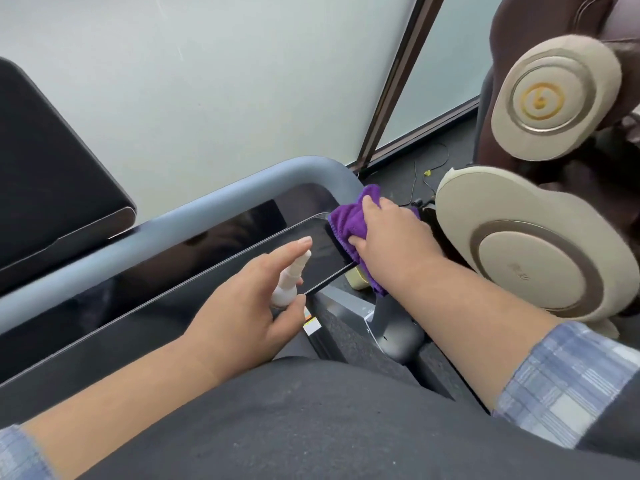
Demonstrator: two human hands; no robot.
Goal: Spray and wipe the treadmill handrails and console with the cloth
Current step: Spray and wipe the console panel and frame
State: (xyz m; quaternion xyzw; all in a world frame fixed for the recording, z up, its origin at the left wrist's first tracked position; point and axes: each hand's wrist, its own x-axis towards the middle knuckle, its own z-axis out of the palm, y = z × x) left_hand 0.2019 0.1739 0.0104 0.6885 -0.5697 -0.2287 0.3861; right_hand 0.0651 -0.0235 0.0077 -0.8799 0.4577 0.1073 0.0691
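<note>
I see the brown/beige massage chair [540, 216] far right, grey handrail [194, 216] bending round the glossy black console [214, 268]. My right hand [388, 233] presses the purple cloth [349, 223], bunched under curled fingers, on the console's right end by the rail corner. Left hand [252, 306] grips a white spray bottle [289, 282] w/ index finger raised above nozzle, just left of cloth.

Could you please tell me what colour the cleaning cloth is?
Purple; the fluffy cloth under the right hand shows best in the head view.

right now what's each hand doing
Left hand: holds the spray bottle.
Right hand: presses the purple cloth on the console.
</note>
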